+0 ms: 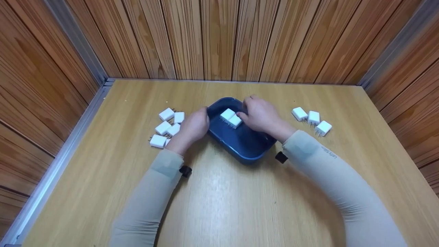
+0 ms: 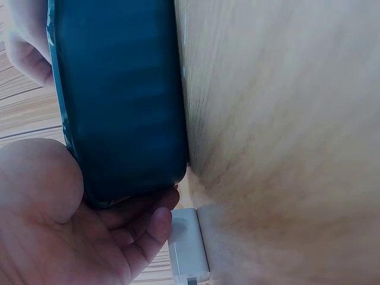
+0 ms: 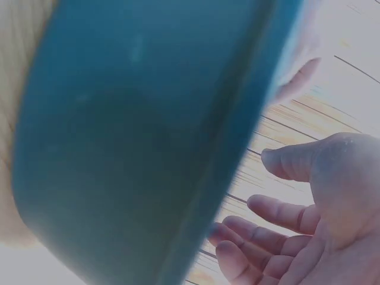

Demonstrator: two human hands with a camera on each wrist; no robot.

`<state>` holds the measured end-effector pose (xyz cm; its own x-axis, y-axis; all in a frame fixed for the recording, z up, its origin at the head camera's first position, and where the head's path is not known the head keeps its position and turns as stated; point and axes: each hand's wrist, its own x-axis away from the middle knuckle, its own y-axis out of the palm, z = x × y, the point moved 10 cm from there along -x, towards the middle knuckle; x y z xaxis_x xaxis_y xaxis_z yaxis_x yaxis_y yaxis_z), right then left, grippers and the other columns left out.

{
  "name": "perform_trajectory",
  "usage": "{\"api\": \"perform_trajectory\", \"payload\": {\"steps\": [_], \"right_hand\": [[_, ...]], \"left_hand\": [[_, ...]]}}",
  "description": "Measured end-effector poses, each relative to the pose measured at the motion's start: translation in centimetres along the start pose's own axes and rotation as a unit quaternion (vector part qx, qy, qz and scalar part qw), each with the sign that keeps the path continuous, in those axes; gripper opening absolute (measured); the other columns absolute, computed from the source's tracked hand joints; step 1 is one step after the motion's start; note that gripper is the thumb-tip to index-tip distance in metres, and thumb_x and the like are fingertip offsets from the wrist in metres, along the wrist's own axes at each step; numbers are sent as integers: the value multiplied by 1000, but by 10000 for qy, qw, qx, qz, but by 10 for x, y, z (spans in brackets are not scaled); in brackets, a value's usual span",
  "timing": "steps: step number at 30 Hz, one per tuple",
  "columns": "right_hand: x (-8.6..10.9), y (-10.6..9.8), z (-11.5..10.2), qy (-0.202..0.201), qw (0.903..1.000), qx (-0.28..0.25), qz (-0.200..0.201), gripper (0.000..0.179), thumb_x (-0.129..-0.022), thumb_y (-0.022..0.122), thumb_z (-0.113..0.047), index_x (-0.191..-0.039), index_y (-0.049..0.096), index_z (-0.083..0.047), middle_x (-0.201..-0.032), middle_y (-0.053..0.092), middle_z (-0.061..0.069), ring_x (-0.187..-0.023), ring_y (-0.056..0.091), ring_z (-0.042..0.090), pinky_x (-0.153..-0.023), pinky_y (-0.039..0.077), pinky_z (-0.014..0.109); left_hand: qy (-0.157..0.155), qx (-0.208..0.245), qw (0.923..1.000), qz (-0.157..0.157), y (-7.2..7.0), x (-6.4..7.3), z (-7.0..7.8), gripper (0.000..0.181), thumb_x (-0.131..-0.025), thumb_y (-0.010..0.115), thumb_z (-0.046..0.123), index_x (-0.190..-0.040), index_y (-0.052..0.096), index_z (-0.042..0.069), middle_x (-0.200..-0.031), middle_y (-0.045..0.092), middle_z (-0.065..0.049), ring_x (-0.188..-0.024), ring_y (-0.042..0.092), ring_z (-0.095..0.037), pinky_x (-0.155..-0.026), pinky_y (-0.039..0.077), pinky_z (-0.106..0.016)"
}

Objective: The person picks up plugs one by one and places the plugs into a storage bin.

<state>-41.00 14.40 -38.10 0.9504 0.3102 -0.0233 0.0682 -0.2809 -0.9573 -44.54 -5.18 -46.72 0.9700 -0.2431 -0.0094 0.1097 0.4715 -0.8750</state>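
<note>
A dark blue plastic bin (image 1: 245, 142) sits at an angle on the wooden table. My left hand (image 1: 197, 126) grips its left end, with thumb at the rim and fingers curled against the outer wall (image 2: 119, 107). Two white plug adapters (image 1: 227, 114) with metal prongs lie side by side inside. Over the bin's far right side is my right hand (image 1: 260, 116), its thumb close to the nearer adapter (image 1: 235, 121) in the head view. The right wrist view shows that hand's fingers (image 3: 285, 214) loosely spread, holding nothing, beside the bin's rim.
Several white adapters (image 1: 163, 128) are grouped left of the bin, by my left wrist; one adapter (image 2: 189, 244) lies just below the left fingers. Three more (image 1: 313, 117) lie in a slanting row at the right. Wood-panelled walls (image 1: 219, 41) enclose the table's back and sides.
</note>
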Motion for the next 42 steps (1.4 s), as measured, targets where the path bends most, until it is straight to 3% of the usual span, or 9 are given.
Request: {"api": "perform_trajectory", "payload": {"steps": [3,9,15,27,33,35,40,42], "right_hand": [[6,-9,6,100,9998,-152,123,46,-110,69,-41,-134,69,-1,-128,66,19,-109,66,36,-92,58,54],[20,-28,21,264,9977,-465,405,48,-110,69,-41,-139,67,-3,-137,66,18,-123,66,38,-100,58,58],[35,-42,38,410,9947,-700,629,48,-111,68,-41,-140,66,-4,-136,65,18,-122,66,37,-96,61,56],[62,-62,76,650,9908,-730,933,51,-112,67,-43,-138,65,1,-134,64,22,-122,65,42,-97,58,61],[72,-66,102,812,9879,-808,1041,55,-111,66,-46,-139,65,2,-132,63,23,-119,63,42,-95,55,61],[75,-66,111,906,9873,-818,1021,57,-111,66,-49,-140,64,1,-132,62,23,-118,62,43,-95,55,61],[83,-70,131,1047,9852,-869,1042,60,-111,64,-51,-141,63,1,-135,62,23,-121,62,44,-96,54,63],[86,-71,138,1093,9845,-897,1038,62,-111,64,-53,-143,63,1,-136,61,24,-122,61,45,-96,53,63]], "left_hand": [[8,-14,10000,-1,5,-5,-5,53,-117,35,23,-160,49,-3,-152,64,-25,-141,63,-40,-116,51,-57],[-158,158,9996,-200,-7,11,9,53,-119,36,21,-164,44,-5,-159,58,-26,-148,57,-39,-122,46,-54],[-160,119,9997,-167,-15,21,17,53,-120,34,21,-165,43,-5,-160,57,-27,-149,56,-39,-124,45,-53],[-322,242,9988,-266,-14,20,15,53,-121,36,23,-167,40,-3,-163,54,-26,-152,53,-38,-124,44,-53],[-102,135,9999,-30,-18,21,19,50,-119,36,20,-161,48,-6,-152,63,-28,-141,62,-41,-118,49,-55],[-2,73,10000,41,-12,14,12,51,-119,35,21,-160,49,-6,-150,65,-28,-138,65,-41,-117,51,-54],[-41,149,9999,-29,-10,13,11,53,-119,35,22,-163,46,-6,-155,61,-28,-144,60,-40,-121,48,-53],[-113,206,9997,-78,-16,20,17,52,-120,37,20,-164,45,-6,-157,59,-28,-146,58,-41,-122,46,-54]]}}
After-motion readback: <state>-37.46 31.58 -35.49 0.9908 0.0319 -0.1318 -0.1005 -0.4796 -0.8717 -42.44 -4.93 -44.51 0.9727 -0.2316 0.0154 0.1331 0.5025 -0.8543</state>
